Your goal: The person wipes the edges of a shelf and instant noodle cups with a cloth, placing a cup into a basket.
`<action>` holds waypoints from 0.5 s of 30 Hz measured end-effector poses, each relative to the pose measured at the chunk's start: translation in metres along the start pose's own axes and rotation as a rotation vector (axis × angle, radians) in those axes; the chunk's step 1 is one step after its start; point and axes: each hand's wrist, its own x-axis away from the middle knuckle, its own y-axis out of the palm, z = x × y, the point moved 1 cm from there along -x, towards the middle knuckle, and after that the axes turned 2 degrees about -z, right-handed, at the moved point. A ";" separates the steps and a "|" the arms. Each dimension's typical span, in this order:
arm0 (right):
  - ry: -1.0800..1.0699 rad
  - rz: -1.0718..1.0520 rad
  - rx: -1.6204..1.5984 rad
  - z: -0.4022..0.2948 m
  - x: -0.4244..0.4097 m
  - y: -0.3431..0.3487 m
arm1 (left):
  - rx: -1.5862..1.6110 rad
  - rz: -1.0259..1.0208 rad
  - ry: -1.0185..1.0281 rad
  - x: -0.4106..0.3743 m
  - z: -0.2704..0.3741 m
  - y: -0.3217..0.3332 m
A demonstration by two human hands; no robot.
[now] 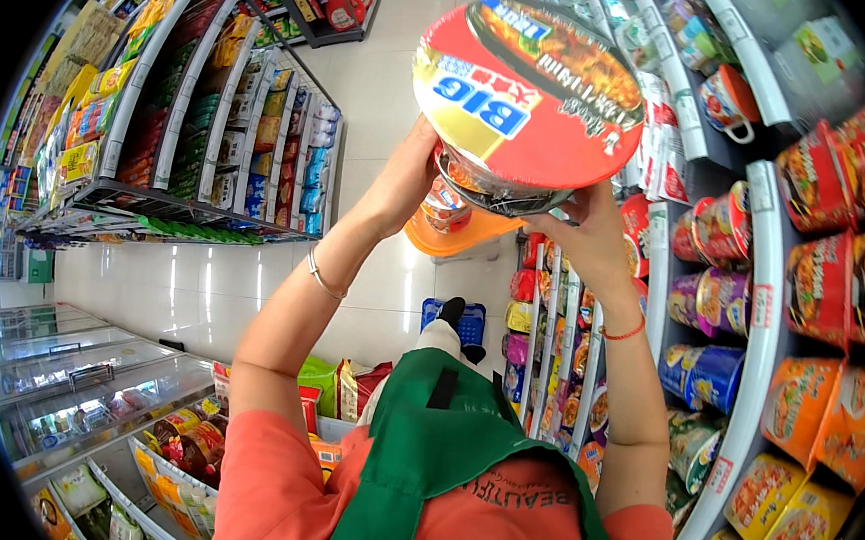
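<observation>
Held up in front of me is a large instant noodle tub (pixel 475 85) with a red and gold printed lid and a dark lower body. My left hand (pixel 411 171) grips its left side, and my right hand (pixel 584 232) supports it at the lower right. The tub is tilted so its lid faces the camera. Below it, partly hidden by the tub and my left hand, a smaller-looking noodle tub (pixel 448 212) rests on an orange plastic surface (pixel 434 244). Shelved noodle tubs (pixel 714 222) are to the right of my right hand.
A shelving unit (pixel 760 270) on the right holds packs and tubs of noodles. Across the tiled aisle (pixel 371 281) is a rack of bagged goods (pixel 210 119). My foot is on a blue plastic stool or crate (pixel 429 313). Glass-topped freezers (pixel 87 374) stand at lower left.
</observation>
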 end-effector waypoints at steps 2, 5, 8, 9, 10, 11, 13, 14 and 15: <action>0.028 -0.056 -0.091 0.030 -0.016 0.016 | 0.025 0.007 -0.011 -0.009 -0.023 -0.026; 0.093 -0.100 -0.073 0.088 -0.036 0.040 | 0.032 0.065 -0.024 -0.023 -0.060 -0.059; 0.138 -0.112 -0.005 0.133 -0.047 0.062 | 0.094 0.115 -0.048 -0.034 -0.099 -0.088; 0.167 -0.119 0.030 0.142 -0.048 0.067 | 0.121 0.133 -0.066 -0.036 -0.110 -0.093; 0.180 -0.128 0.065 0.151 -0.048 0.071 | 0.144 0.141 -0.072 -0.038 -0.120 -0.099; 0.196 -0.140 0.097 0.160 -0.050 0.074 | 0.168 0.149 -0.077 -0.040 -0.130 -0.105; 0.227 -0.160 0.166 0.171 -0.053 0.080 | 0.216 0.160 -0.085 -0.045 -0.145 -0.111; 0.213 -0.148 0.141 0.177 -0.055 0.082 | 0.227 0.215 -0.111 -0.047 -0.153 -0.114; 0.196 -0.133 0.114 0.183 -0.058 0.086 | 0.221 0.231 -0.133 -0.049 -0.156 -0.116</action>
